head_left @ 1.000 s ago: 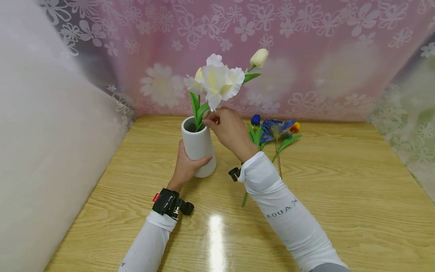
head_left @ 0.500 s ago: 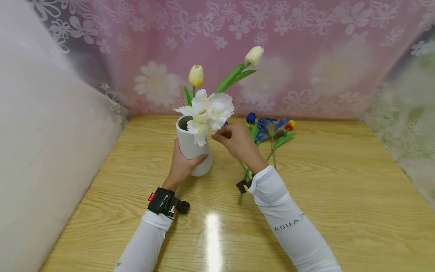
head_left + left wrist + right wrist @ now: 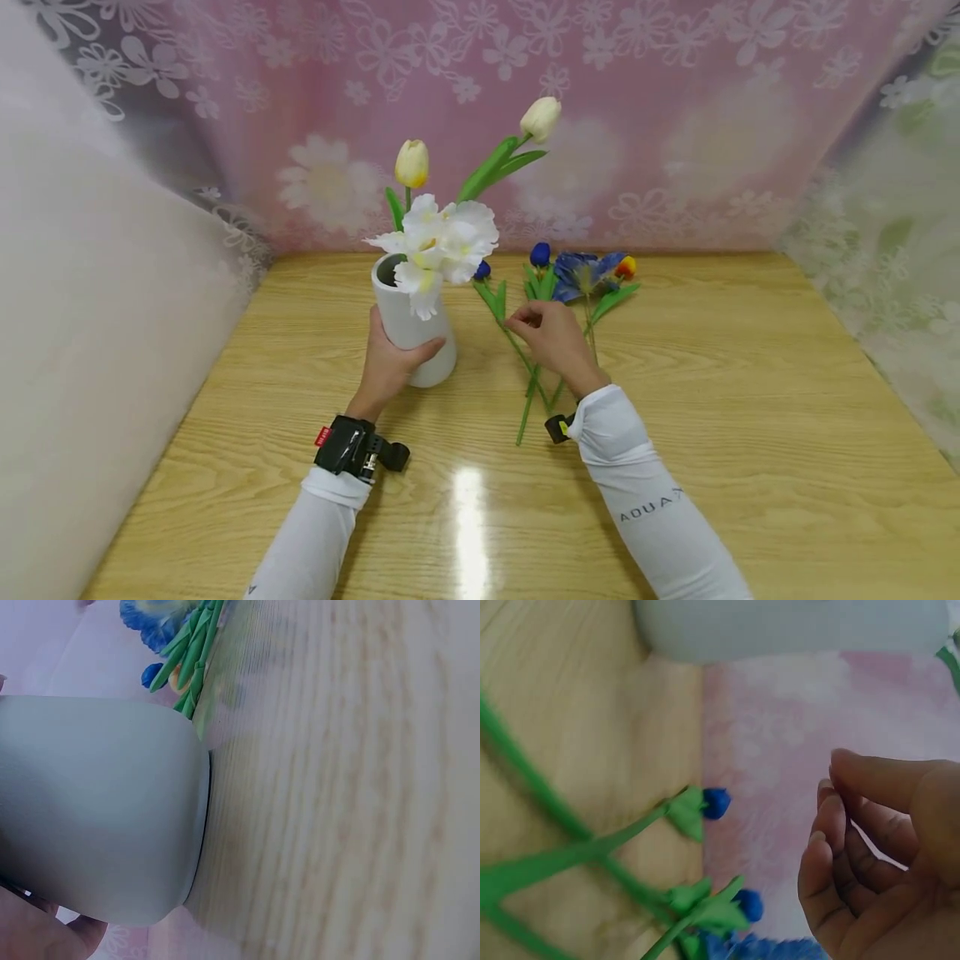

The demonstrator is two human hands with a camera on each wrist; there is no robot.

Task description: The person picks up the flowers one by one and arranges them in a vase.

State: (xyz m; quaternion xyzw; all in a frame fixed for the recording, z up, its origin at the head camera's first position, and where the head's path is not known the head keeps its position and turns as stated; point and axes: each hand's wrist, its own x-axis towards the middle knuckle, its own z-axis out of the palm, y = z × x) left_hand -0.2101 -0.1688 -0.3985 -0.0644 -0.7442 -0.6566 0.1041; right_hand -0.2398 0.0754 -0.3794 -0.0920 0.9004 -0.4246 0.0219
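Note:
My left hand (image 3: 390,367) holds a white vase (image 3: 416,329) around its lower body, thumb across the front. In the left wrist view the vase base (image 3: 112,810) stands on the table, slightly tilted in appearance. Out of the vase rise a large white ruffled flower (image 3: 442,242), leaning over the rim, and two pale yellow-white tulips (image 3: 412,163). To its right, my right hand (image 3: 555,337) hovers with loosely curled fingers, thumb tip against the fingertips; the right wrist view shows nothing held. Below it lie blue tulips (image 3: 540,255) and a large blue flower (image 3: 583,273).
A red-yellow tulip (image 3: 626,267) lies beside the blue flower, with green stems (image 3: 525,408) crossing on the wooden table (image 3: 712,458). A pink floral curtain (image 3: 637,167) hangs behind, a white wall panel (image 3: 105,333) on the left and a floral cloth (image 3: 892,250) on the right.
My right hand has let go of the white flower's stem and moved right and down from the vase. The white flower has dropped lower over the rim. The left hand keeps its hold.

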